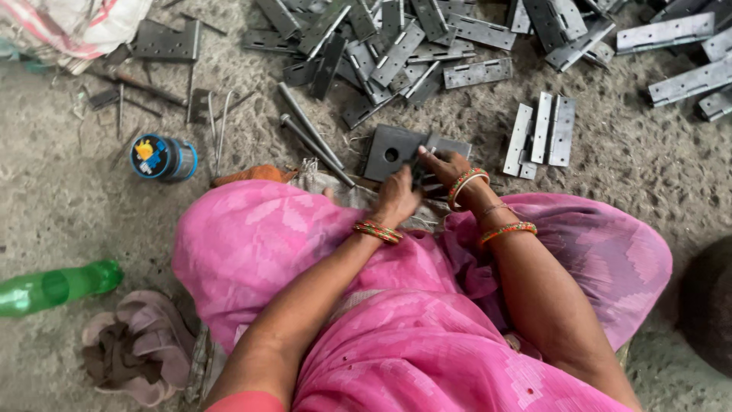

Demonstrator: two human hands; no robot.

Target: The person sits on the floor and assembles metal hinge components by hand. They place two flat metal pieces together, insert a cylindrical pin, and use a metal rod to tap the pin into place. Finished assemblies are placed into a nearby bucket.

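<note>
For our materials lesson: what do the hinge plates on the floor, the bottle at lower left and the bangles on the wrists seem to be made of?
Hinge plates: probably steel, dull grey, flat, punched holes, unpainted.
Bottle: likely plastic, green and see-through.
Bangles: orange-red with green; plastic or glass, cannot tell which.
The dark part between left hand and right hand also looks like metal.

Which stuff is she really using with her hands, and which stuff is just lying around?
In use: left hand and right hand on a hinge piece, dark holed plate, hinge pile, three finished hinges.
Lying about: green bottle, blue tin, crumpled cloth.
</note>
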